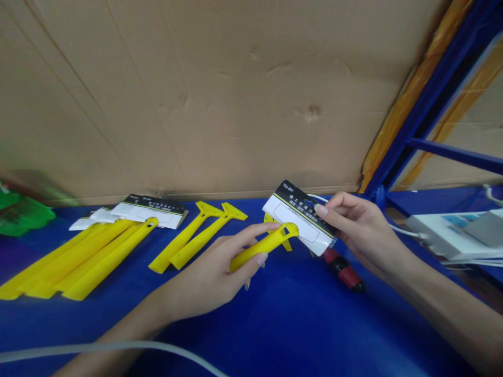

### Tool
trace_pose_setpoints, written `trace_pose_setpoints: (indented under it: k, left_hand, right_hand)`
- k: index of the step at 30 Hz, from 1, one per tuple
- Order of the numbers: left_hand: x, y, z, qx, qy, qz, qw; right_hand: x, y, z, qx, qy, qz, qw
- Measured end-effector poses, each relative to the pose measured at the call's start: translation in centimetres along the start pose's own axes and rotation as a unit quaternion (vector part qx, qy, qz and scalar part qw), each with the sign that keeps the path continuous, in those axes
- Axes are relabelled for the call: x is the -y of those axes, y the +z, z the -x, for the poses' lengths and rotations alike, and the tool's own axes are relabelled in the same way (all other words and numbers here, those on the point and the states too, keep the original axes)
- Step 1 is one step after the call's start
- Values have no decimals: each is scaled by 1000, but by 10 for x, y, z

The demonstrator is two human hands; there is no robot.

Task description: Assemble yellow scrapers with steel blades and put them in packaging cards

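Note:
My left hand (220,272) is closed around a yellow plastic handle (261,247) whose end has a hanging hole. That end touches or overlaps the lower edge of a black and white header card (298,217) printed "TGJ-001". Thumb and fingers of my right hand (359,230) pinch the card at its right edge. Behind the card, bits of another yellow piece (287,245) show, mostly hidden. A red and black tool handle (342,269) lies on the table below my right hand; its front end is covered.
Two yellow T-headed scrapers (200,241) lie left of my hands. Further left are several yellow handles (98,256) with cards (147,209). A green plastic bundle (25,214) sits far left, a white box (451,233) right. A pale cable (118,346) crosses the foreground. Cardboard (236,104) stands behind the blue table (267,324).

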State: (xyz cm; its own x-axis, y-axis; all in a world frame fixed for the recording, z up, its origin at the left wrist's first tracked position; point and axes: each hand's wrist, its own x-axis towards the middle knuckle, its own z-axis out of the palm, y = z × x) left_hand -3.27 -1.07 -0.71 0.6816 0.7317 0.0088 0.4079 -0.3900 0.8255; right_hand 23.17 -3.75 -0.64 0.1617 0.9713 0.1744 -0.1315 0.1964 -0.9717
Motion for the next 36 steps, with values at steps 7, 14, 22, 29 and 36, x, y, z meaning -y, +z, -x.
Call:
trace_pose_setpoints:
  k: [7, 14, 22, 29, 36]
  left_hand:
    - [-2, 5, -4, -99, 84, -147, 981]
    - [-4, -1, -2, -123, 121, -213, 962]
    - [-3, -14, 3, -169, 106, -239, 950]
    - [1, -43, 14, -207, 94, -289, 930]
    - [8, -80, 43, -182, 64, -388, 901]
  right_hand:
    - [-3, 3, -3, 18, -4, 4, 1000]
    - [20, -4, -21, 102, -39, 141, 984]
    - [28, 11, -39, 203, 16, 133, 970]
    - [16, 49, -47, 144, 13, 62, 988]
    - [-5, 103, -50, 95, 1, 9, 995]
